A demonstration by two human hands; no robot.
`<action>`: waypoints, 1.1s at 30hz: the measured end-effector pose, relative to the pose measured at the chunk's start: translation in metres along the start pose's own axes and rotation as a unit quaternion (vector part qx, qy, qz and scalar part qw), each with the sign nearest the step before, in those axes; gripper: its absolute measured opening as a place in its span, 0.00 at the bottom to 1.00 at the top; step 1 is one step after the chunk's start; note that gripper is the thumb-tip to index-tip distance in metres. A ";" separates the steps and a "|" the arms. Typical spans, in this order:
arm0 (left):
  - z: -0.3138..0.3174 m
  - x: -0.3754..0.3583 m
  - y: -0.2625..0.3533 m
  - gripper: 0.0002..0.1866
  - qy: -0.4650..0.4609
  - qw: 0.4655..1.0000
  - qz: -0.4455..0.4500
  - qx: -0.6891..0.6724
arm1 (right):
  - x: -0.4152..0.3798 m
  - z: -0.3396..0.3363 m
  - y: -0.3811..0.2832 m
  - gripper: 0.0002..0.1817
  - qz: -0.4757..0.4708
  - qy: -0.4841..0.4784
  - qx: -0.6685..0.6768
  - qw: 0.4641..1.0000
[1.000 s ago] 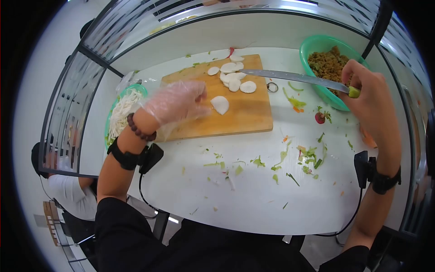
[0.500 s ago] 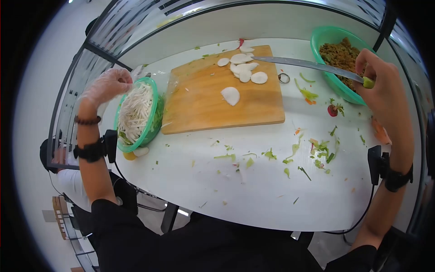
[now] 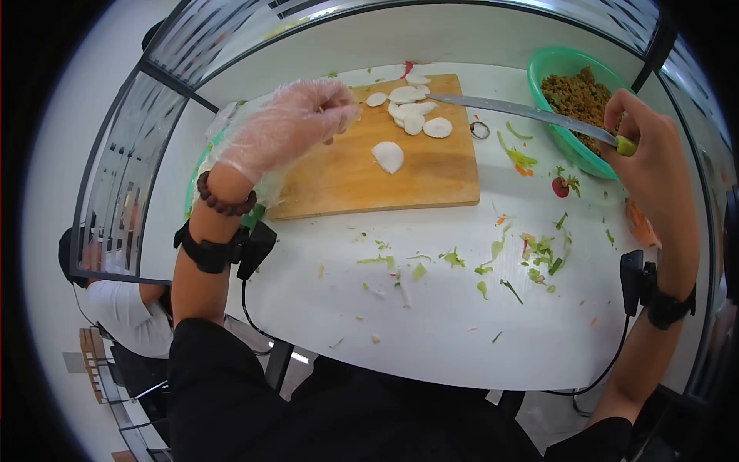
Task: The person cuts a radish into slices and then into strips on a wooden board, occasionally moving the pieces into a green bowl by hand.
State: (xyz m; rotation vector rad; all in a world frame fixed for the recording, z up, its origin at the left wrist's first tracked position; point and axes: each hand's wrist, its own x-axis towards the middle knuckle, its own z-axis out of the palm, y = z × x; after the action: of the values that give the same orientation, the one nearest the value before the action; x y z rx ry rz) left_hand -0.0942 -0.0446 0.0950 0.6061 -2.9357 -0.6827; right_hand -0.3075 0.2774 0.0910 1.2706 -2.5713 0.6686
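My left hand, in a clear plastic glove, is over the upper left part of the wooden cutting board. Its fingers are curled together, and whether anything is inside them is hidden. White round slices lie in a cluster near the board's top right, with a separate white piece closer to the middle. On the right, my right hand grips a long knife by its green handle. The knife's blade points left, its tip beside the slices.
A green bowl of brown crumbly food stands at the back right. The green basket is mostly hidden behind my left arm. Vegetable scraps and a red radish-like piece lie on the white table. Another person sits at the left.
My left hand has moved right, from beside the basket of white strands to over the board, its arm now covering much of the basket. My right hand and the knife stay nearly still.
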 end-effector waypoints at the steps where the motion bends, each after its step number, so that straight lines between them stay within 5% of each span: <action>1: 0.001 0.003 0.002 0.15 -0.021 0.999 -0.021 -0.045 | 0.000 0.000 0.000 0.15 0.000 0.000 0.007 1.000; 7: 0.007 0.006 0.023 0.16 -0.090 0.975 -0.129 -0.156 | 0.001 0.003 0.005 0.15 -0.020 0.009 -0.014 1.000; 10: 0.029 0.010 0.006 0.13 -0.021 0.998 -0.003 0.057 | 0.002 -0.001 -0.003 0.14 0.012 -0.021 -0.003 1.000; 13: 0.044 0.010 -0.013 0.15 0.017 0.955 0.241 0.170 | 0.002 0.002 0.001 0.15 -0.007 -0.017 -0.014 1.000; 14: 0.048 0.013 -0.014 0.19 -0.063 0.974 0.187 0.114 | 0.001 0.006 0.006 0.14 -0.019 0.001 -0.014 1.000; 20: 0.055 0.012 -0.020 0.15 -0.063 0.969 0.207 0.117 | 0.002 0.004 0.001 0.14 -0.002 -0.018 -0.025 1.000; 23: 0.046 0.011 -0.010 0.11 -0.093 0.985 0.097 0.106 | 0.003 0.006 0.002 0.14 -0.002 -0.020 -0.022 1.000; 27: 0.043 0.011 -0.020 0.14 -0.119 0.991 -0.033 -0.056 | 0.002 0.007 0.004 0.14 -0.012 -0.020 -0.016 1.000; 28: 0.044 0.008 -0.019 0.15 -0.142 0.971 -0.068 -0.183 | 0.001 0.007 0.004 0.14 -0.015 -0.017 -0.019 1.000; 32: 0.047 -0.012 0.003 0.16 -0.127 0.972 -0.183 -0.077 | 0.002 0.006 -0.003 0.13 0.012 -0.036 -0.022 0.999; 33: 0.050 -0.015 0.005 0.17 -0.094 0.986 -0.131 -0.034 | 0.001 0.007 -0.004 0.12 0.017 -0.041 -0.019 0.999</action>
State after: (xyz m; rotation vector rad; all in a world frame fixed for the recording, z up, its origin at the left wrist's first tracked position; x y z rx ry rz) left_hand -0.0892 -0.0144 0.0525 0.9837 -3.0158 -0.9072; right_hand -0.3047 0.2712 0.0866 1.2703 -2.6644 0.5811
